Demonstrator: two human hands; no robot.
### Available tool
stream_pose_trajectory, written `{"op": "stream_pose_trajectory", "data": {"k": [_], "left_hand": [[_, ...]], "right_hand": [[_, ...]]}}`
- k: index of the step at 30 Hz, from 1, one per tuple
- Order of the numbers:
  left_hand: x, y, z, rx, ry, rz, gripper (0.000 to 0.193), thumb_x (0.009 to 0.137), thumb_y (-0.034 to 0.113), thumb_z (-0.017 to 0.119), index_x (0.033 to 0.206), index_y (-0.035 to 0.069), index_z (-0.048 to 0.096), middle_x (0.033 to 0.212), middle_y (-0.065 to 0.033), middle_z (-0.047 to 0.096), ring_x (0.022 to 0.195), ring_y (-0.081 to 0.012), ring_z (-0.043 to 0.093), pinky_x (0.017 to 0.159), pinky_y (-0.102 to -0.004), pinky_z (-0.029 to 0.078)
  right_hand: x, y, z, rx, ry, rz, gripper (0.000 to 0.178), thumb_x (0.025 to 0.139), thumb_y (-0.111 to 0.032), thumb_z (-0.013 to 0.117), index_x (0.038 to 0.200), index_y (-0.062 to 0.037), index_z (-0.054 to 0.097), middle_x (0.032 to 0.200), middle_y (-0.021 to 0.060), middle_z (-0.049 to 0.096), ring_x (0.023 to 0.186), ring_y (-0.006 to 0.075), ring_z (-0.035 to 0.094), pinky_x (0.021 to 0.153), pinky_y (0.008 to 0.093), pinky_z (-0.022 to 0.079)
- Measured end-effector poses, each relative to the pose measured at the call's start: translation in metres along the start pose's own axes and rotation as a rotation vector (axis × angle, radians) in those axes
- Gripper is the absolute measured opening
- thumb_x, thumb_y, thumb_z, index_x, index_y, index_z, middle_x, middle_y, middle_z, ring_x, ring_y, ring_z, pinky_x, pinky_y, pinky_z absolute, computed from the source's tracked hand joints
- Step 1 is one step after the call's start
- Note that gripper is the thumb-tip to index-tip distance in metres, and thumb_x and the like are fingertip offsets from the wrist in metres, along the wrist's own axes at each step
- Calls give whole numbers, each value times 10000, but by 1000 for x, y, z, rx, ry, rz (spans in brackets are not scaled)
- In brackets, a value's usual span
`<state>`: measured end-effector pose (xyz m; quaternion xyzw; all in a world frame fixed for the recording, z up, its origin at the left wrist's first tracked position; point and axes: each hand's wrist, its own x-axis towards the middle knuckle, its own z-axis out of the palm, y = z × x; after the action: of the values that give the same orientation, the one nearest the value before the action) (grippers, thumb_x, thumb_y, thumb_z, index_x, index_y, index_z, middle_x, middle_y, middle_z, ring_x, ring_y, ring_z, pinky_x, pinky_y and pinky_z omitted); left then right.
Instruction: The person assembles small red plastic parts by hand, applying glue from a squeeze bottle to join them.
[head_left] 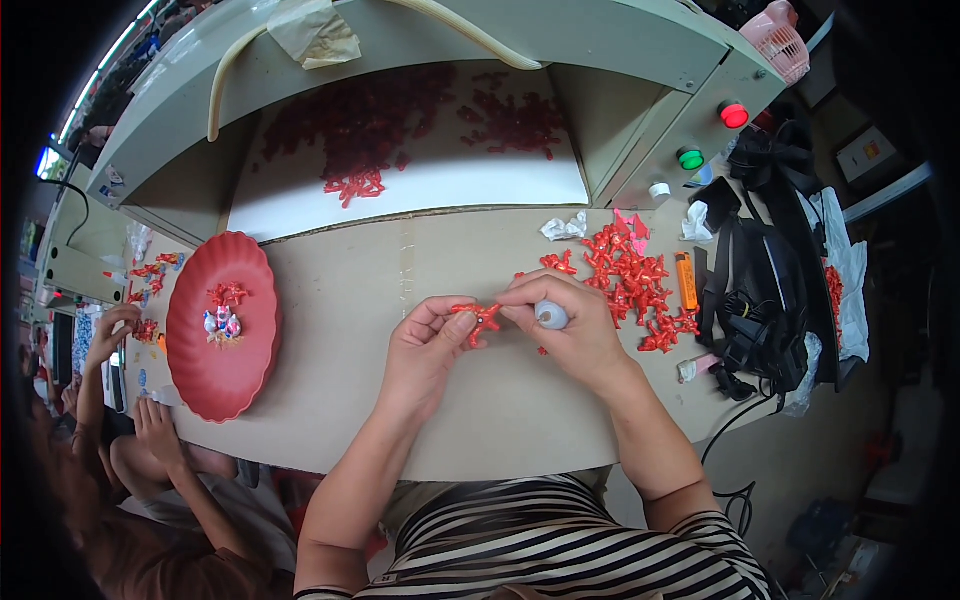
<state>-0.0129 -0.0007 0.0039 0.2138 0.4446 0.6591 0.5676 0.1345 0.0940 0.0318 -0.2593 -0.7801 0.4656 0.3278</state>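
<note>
Between the thumb and fingers of my left hand (425, 345) is a small red plastic figurine (482, 318), held just above the table. My right hand (580, 335) is closed around a small whitish squeeze bottle (550, 315), whose rounded end shows between thumb and fingers. The fingertips of that hand meet close to the figurine; the bottle's tip is hidden. Just right of my right hand lies a loose heap of similar red figurines (630, 280).
A red scalloped tray (220, 375) at left bears a few red and white-blue pieces. Behind, a lit booth (480, 195) holds many red parts. An orange-handled tool (687, 280), crumpled tissues (565, 227) and a black bag (765, 290) lie right. A co-worker's hand (115, 330) is far left.
</note>
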Motion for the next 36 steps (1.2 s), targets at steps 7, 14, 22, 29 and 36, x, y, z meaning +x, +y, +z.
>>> {"op": "stream_pose_trajectory", "data": {"k": [7, 14, 22, 29, 36], "left_hand": [[2, -9, -10, -12, -52, -13, 161, 860, 95, 545, 1010, 36, 549, 930, -60, 604, 804, -117, 563, 739, -284, 468], [0, -8, -4, -41, -67, 9, 169, 858, 129, 562, 992, 27, 555, 875, -22, 590, 738, -64, 538, 689, -212, 463], [2, -6, -5, -52, -86, 20, 161, 857, 136, 565, 977, 29, 559, 834, -8, 584, 706, -54, 522, 661, -199, 462], [4, -9, -7, -49, -109, -9, 185, 863, 146, 556, 1007, 31, 543, 881, -27, 596, 759, -73, 542, 703, -215, 467], [3, -9, -6, -50, -109, -6, 179, 866, 145, 552, 1002, 29, 543, 881, -31, 598, 756, -73, 544, 701, -219, 471]], "right_hand": [[-2, 4, 4, -74, 45, -60, 114, 741, -19, 649, 853, -16, 631, 845, 82, 622, 803, 176, 589, 716, 274, 464], [-7, -5, 7, 28, 70, 79, 109, 755, 33, 615, 861, 8, 610, 895, 88, 584, 789, 135, 559, 688, 220, 441], [-6, 1, 8, 26, 71, 86, 99, 759, 20, 620, 855, 2, 608, 909, 93, 582, 860, 153, 548, 761, 249, 423], [-6, 2, 8, 24, 76, 113, 92, 763, 15, 618, 853, 5, 606, 905, 91, 585, 869, 161, 548, 776, 258, 420], [-5, -1, 9, 26, 86, 116, 92, 762, 25, 611, 852, 11, 603, 898, 93, 586, 867, 162, 548, 783, 262, 419]]}}
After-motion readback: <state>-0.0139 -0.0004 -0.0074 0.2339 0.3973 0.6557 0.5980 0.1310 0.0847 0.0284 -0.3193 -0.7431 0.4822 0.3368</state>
